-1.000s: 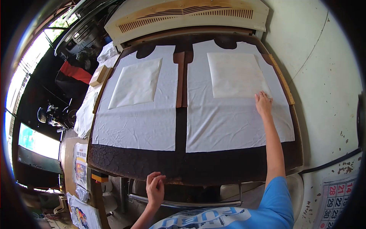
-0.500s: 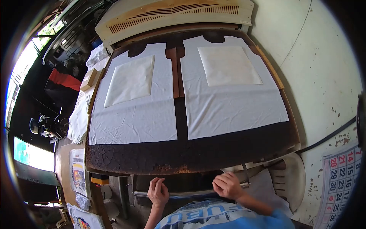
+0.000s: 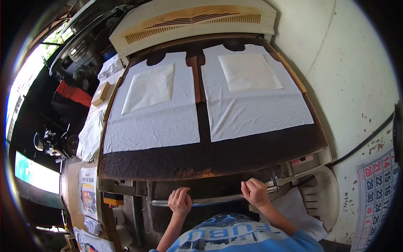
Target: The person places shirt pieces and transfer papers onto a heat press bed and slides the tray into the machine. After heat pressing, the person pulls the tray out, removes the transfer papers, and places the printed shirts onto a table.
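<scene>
Two white cloth pieces lie flat side by side on a dark board point(image 3: 138, 166), the left piece point(image 3: 155, 130) and the right piece point(image 3: 260, 111). A white sheet point(image 3: 149, 87) rests on the left piece and another sheet point(image 3: 249, 72) on the right one. Below the board's front edge runs a metal bar point(image 3: 218, 200). My left hand point(image 3: 180, 201) is curled at the bar's left part, and my right hand point(image 3: 255, 193) is curled at its right part, thumb up. Both hands appear closed on the bar.
A cream machine housing with vents point(image 3: 193, 21) stands behind the board. On the left are a small box point(image 3: 100, 93), stacked white cloth point(image 3: 91, 134) and printed shirts point(image 3: 88, 193). A pale wall with a calendar point(image 3: 375, 197) is at right, above a plastic chair point(image 3: 329, 197).
My right hand has left the right sheet and come down to the bar. My left hand has closed at the bar. The board appears shifted away from me, and the view has moved slightly.
</scene>
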`<state>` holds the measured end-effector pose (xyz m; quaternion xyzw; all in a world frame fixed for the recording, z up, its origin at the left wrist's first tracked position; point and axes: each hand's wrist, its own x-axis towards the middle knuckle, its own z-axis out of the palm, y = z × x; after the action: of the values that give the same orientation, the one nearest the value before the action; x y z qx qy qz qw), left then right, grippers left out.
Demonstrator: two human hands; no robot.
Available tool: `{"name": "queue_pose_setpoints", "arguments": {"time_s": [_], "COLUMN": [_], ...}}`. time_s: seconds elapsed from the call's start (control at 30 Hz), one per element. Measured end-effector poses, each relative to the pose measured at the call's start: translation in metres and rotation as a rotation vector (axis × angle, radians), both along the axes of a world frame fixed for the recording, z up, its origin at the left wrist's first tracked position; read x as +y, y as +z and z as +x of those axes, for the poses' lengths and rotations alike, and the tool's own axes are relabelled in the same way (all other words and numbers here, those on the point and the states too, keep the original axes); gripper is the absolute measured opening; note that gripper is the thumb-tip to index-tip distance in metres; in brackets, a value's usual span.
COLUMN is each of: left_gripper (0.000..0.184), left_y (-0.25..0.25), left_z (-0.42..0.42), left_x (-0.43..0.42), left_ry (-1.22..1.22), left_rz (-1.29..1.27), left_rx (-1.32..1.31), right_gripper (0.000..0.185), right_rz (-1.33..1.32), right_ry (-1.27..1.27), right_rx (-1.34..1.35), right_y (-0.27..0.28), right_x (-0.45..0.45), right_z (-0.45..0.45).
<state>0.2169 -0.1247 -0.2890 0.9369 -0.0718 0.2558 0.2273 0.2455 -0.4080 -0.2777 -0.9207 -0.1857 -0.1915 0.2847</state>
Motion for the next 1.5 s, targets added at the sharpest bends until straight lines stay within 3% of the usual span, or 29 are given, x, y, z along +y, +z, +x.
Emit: {"name": "queue_pose_setpoints", "arguments": {"time_s": [0.5, 0.57, 0.67, 0.8, 0.97, 1.1, 1.2, 1.3, 1.37, 1.5], "left_gripper": [0.010, 0.013, 0.024, 0.025, 0.031, 0.029, 0.026, 0.023, 0.021, 0.041], "left_y": [-0.027, -0.029, -0.012, 0.008, -0.034, -0.059, -0.084, -0.142, -0.168, -0.223], "left_z": [0.002, 0.003, -0.010, -0.065, -0.144, -0.185, -0.204, -0.204, -0.193, -0.168], "left_x": [0.017, 0.019, 0.024, 0.043, 0.115, 0.177, 0.227, 0.286, 0.304, 0.319], "left_ry": [0.012, -0.017, -0.038, 0.022, 0.231, 0.425, 0.560, 0.594, 0.671, 0.568], "left_rz": [-0.070, -0.078, -0.413, -0.370, -0.391, -0.335, -0.305, -0.156, -0.222, -0.298], "left_rx": [-0.146, -0.121, 0.013, -0.034, 0.025, 0.015, 0.107, 0.030, 0.222, 0.537], "right_gripper": [0.026, 0.026, 0.025, 0.014, 0.012, 0.023, 0.039, 0.042, 0.042, 0.043], "right_rz": [0.022, 0.035, 0.080, 0.141, 0.160, 0.045, -0.193, -0.179, -0.171, -0.279], "right_ry": [-0.063, -0.078, -0.067, -0.024, 0.026, 0.029, -0.032, -0.158, -0.205, -0.276], "right_rx": [-0.190, -0.217, -0.142, -0.222, -0.188, -0.138, 0.052, -0.031, -0.079, -0.042], "right_y": [-0.030, -0.031, -0.032, -0.028, -0.034, -0.059, -0.070, -0.079, -0.096, -0.125], "right_x": [0.018, 0.018, 0.021, 0.027, 0.064, 0.106, 0.134, 0.145, 0.148, 0.162], "right_z": [-0.011, -0.011, -0.019, -0.026, -0.045, -0.048, -0.046, -0.038, -0.017, 0.032]}}
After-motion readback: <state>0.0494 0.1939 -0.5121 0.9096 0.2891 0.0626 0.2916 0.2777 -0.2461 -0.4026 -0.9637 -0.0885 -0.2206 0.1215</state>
